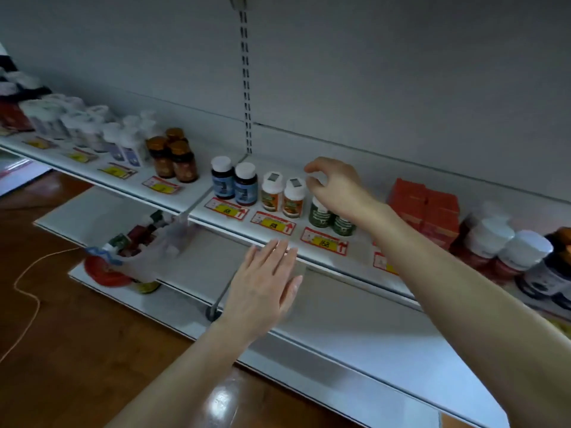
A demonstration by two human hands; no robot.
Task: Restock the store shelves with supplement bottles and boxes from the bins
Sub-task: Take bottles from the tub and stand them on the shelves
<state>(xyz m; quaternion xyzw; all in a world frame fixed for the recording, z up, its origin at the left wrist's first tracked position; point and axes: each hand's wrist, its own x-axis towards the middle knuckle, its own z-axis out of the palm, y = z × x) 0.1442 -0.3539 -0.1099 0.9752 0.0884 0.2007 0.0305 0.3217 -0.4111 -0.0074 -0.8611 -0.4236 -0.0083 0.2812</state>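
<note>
White metal shelf [200, 196] is seen in the head view, stocked along its front with supplement bottles. Two green-label bottles [321, 213] are stood on it just behind a red-and-yellow price tag [324, 242]. Right hand [335, 188] is held directly over them and covers their caps. Its fingers are curled, thumb and forefinger close together at a blurred white cap; whether anything is actually gripped cannot be told. Left hand [265, 281] is held flat, fingers straight and together, nothing in it, in front of the shelf edge and above the lower shelf [340, 332]. Left of the green pair, two orange-label white bottles [293, 200] and two blue-label dark bottles [245, 188] are lined up, with amber bottles [173, 159] further left. Orange boxes [425, 208] are stacked to the right, near the right forearm. Translucent bin [136, 254] of mixed packets is set on the lower shelf at left. Wooden floor [61, 335] is crossed by a thin cord [27, 293].
</note>
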